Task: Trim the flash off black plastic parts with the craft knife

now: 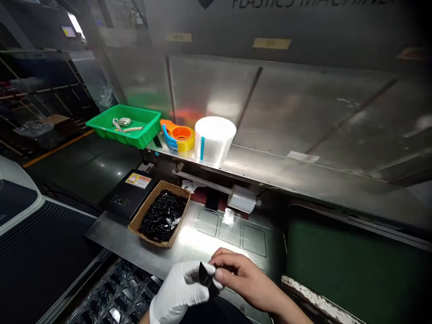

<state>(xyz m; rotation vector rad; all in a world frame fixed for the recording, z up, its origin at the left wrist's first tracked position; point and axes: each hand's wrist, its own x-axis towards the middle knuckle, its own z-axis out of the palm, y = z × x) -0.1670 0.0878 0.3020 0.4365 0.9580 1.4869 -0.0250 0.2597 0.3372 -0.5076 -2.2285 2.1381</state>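
The silver metal counter point(189, 245) is stretching out before you, and above its far side a narrow metal ledge point(270, 168) is carrying a green plastic tray point(143, 139) at its left end. An open brown cardboard box point(135, 225) full of small black parts point(164, 213) is sitting toward the counter's far left corner. Your left hand point(180, 290), in a white glove, is holding a pointed, glossy black piece point(206, 279) between thumb and fingers, over the counter's near edge. Your bare right hand point(241, 276) is narrowing, thumb and forefinger close together beside that piece; whether they are gripping anything, you cannot tell.
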